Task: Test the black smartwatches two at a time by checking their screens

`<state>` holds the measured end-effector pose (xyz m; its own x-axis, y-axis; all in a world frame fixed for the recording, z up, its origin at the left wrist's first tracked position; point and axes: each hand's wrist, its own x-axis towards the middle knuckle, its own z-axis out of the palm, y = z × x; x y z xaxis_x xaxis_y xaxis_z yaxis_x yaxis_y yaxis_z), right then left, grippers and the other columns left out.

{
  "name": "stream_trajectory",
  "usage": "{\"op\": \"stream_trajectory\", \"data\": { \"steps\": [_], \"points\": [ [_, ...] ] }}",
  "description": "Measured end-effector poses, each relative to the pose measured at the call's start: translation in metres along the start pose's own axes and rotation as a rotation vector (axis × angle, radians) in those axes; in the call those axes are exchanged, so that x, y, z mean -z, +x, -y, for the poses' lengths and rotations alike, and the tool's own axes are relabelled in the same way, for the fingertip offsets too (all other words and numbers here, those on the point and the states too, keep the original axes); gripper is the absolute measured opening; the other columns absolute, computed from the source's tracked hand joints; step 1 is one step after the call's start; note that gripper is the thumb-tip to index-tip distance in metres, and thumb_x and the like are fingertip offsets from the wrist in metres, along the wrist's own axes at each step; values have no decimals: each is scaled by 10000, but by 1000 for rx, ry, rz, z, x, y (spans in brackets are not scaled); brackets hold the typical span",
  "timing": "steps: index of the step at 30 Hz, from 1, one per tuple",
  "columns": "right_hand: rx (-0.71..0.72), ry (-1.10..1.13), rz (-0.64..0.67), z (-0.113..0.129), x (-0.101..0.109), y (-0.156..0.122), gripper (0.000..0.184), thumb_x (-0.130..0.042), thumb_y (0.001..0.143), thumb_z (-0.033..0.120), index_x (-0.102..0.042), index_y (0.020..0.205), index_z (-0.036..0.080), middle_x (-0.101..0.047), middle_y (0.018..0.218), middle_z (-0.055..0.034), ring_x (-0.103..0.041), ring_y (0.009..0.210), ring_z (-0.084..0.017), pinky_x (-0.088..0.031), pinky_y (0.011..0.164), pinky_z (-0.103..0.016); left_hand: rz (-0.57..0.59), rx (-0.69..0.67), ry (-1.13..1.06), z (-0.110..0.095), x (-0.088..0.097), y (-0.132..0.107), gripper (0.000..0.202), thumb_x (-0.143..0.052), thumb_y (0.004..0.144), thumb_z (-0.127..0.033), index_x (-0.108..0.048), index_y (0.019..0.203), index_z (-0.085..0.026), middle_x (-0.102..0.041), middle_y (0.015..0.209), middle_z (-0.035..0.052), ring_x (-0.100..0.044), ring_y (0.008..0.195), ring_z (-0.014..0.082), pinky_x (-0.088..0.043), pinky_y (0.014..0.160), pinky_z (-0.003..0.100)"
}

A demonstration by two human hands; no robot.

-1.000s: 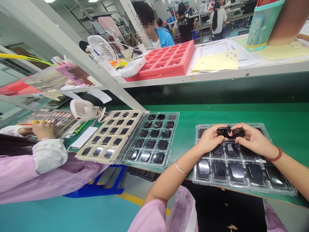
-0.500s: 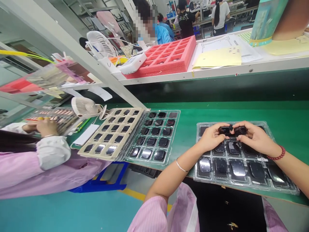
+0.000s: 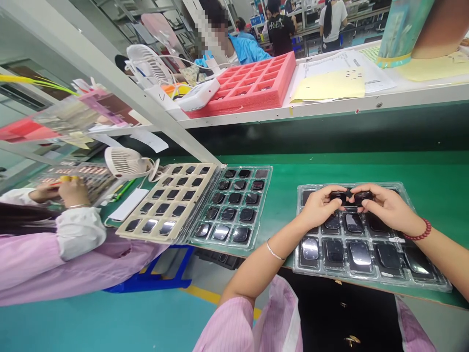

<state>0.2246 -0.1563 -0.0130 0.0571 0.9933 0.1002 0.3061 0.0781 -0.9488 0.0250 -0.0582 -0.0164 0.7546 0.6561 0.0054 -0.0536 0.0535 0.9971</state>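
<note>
blister tray (image 3: 370, 279) of clear plastic lies on the green workbench (image 3: 366, 168) beneath both hands, left hand (image 3: 321, 209) pinching one small dark glossy device (image 3: 337, 197) and right hand (image 3: 385, 208) pinching a second device (image 3: 363, 197) just beside it, over the tray's top row.

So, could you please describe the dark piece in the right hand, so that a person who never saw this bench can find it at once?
On the green workbench, find the clear plastic tray at the right, with rows of dark pockets. Over it two hands meet, and the right hand pinches a small dark glossy module. Unlike those lying in the pockets, it is held up, beside a similar module in the left hand.
</note>
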Motion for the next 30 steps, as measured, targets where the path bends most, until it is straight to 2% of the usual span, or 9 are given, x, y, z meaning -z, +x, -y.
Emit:
{"op": "stream_trajectory", "data": {
  "steps": [3, 7, 10, 14, 19, 21, 23, 26, 30],
  "points": [
    [-14, 21, 10, 1, 0, -1, 229, -652, 908, 367, -699, 1106, 260, -747, 1071, -71, -735, 743, -219, -657, 718, -400, -14, -1, -1, 2, 1, 0, 271, -607, 856, -219, -654, 1111, -141, -719, 1018, 92, -698, 727, 139, -601, 756, 320],
    [-4, 21, 12, 2, 0, -1, 265, -709, 865, 347, -695, 1116, 261, -752, 1091, -73, -750, 781, -233, -654, 761, -404, -25, -33, 2, 5, 1, 0, 296, -627, 831, -200, -657, 1120, -142, -714, 1003, 87, -702, 801, 161, -602, 783, 327],
    [-13, 22, 30, 3, 0, -1, 214, -668, 897, 367, -705, 1073, 251, -749, 1055, -69, -746, 758, -221, -655, 728, -389, -15, -45, -1, 6, 1, 0, 260, -615, 861, -254, -676, 1087, -141, -714, 1041, 99, -704, 855, 178, -604, 775, 325],
    [20, -41, -4, 4, -1, 0, 239, -684, 859, 304, -691, 1091, 247, -745, 1036, -64, -737, 771, -223, -639, 722, -377, 7, -42, 19, 4, 1, 0, 366, -629, 835, -201, -652, 1199, -168, -725, 1108, 102, -723, 895, 188, -588, 821, 319],
    [46, -119, 0, 3, -1, 0, 240, -654, 848, 240, -678, 1086, 253, -742, 986, -61, -725, 818, -242, -608, 721, -373, 6, 3, 93, 5, 2, 1, 402, -564, 869, -199, -623, 1266, -180, -724, 1114, 107, -747, 888, 213, -519, 637, 233],
    [59, -137, 2, 2, 0, -1, 253, -653, 841, 229, -675, 1092, 255, -738, 980, -60, -721, 822, -244, -596, 711, -366, 8, -1, 98, 4, 2, 1, 414, -553, 865, -188, -617, 1273, -179, -725, 1101, 108, -748, 897, 217, -499, 615, 221],
    [71, -144, -1, 2, 0, -1, 250, -652, 834, 217, -674, 1080, 256, -737, 970, -57, -719, 838, -247, -590, 711, -361, 10, -2, 85, 3, 2, 0, 436, -553, 845, -165, -611, 1276, -178, -727, 1099, 107, -747, 884, 209, -517, 648, 237],
    [93, -121, 5, 2, 0, -2, 262, -653, 826, 209, -669, 1083, 255, -739, 992, -61, -718, 882, -252, -595, 729, -361, 2, -2, 40, 2, 1, -1, 496, -565, 789, -110, -600, 1279, -179, -726, 1133, 105, -737, 885, 186, -559, 810, 307],
    [93, -95, 18, 2, 0, -1, 276, -646, 835, 222, -654, 1110, 247, -746, 1020, -75, -716, 906, -254, -597, 728, -360, -16, 18, -26, 4, 0, 0, 579, -607, 719, -61, -581, 1284, -180, -732, 1091, 86, -712, 875, 152, -534, 936, 349]
  ]
}}
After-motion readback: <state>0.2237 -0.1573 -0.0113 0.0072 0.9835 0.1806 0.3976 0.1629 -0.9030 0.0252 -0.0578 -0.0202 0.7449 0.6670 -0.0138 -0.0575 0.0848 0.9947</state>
